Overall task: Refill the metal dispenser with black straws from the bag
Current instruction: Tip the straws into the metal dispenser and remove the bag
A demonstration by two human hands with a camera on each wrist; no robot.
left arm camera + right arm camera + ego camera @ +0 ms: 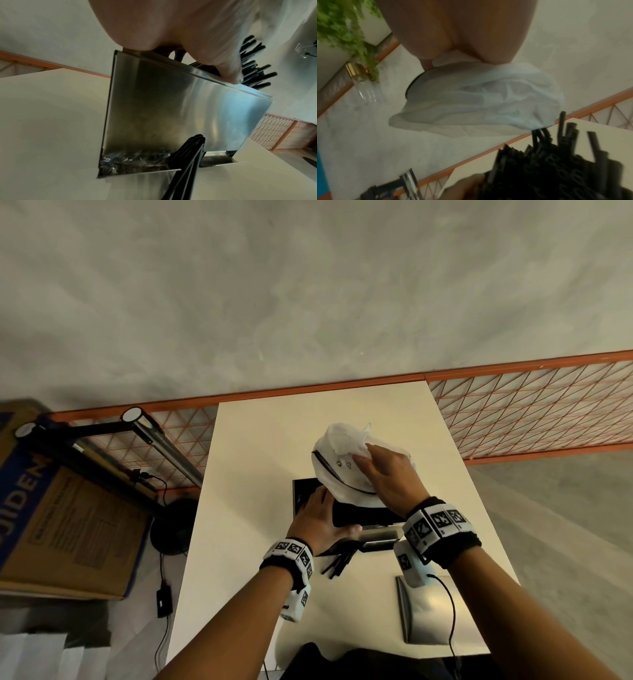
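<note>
In the middle of the head view, the right hand (390, 474) is pinching the crumpled white plastic bag (342, 453) by its closed end and holding it upended above the open top of the metal dispenser (346, 508), while black straws (556, 162) are sliding out of its mouth into a heap that bristles over the rim. The left hand (320, 518) is lying flat with its fingers spread over the dispenser's top left edge, thumb (229, 73) along the front rim, steadying the box on the white table (239, 508). A few loose straws (337, 565) are jutting out of the dispensing tray at the lower centre, over the tabletop. To do this step well, I judge the bag's mouth should be staying low and centred over the opening, and the shaking should be gentle, so the straws are landing parallel to the box's length rather than crosswise. The steadying hand could be nudging the upright ones flat. The detached metal lid (428, 611) is lying at the lower right, apart.
</note>
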